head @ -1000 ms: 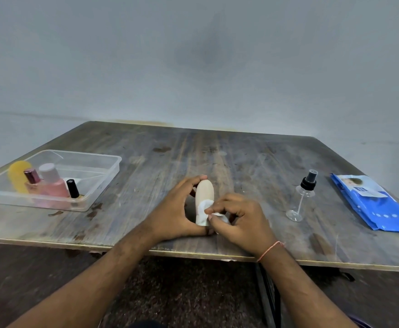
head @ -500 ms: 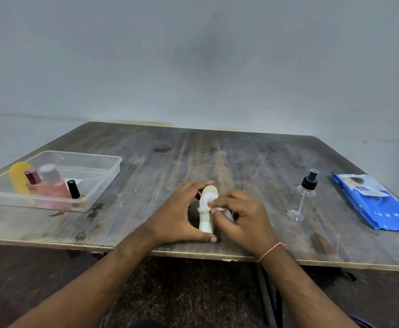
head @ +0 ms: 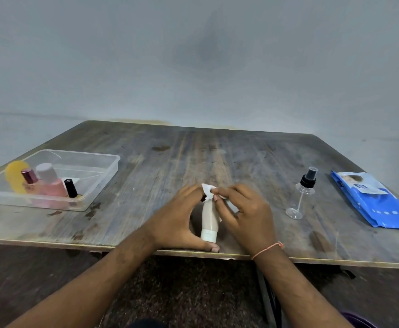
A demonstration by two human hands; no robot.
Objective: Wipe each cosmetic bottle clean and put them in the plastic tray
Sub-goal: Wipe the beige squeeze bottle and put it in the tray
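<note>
The left hand (head: 177,221) is bracketing the beige tube (head: 209,220) end to end, thumb under its white cap at the near table edge and fingertips curled to its far tip, so the hand is gripping it. The right hand (head: 243,209) is pinching a white wipe (head: 208,189) between thumb and fingers and pressing it against the tube's far end.

Change noted: a second ago the wipe was sitting low on the tube, near the cap; half a second ago it was at the upper half; now it is riding over the far tip. In my judgement the stroke is running out along the tube's length and this item is nearing the end of its wipe, with transfer to follow.

The tube is lying on the table (head: 217,157) between both hands, close to the near edge, cap toward the person.

The plastic tray (head: 94,183) is sitting well to the left, holding a pink bottle (head: 51,185), a small black-capped bottle (head: 71,189), a maroon-capped bottle and a yellow item. A clear spray bottle (head: 303,192) is standing unwiped to the right, beside the blue wipes pack (head: 369,200).
</note>
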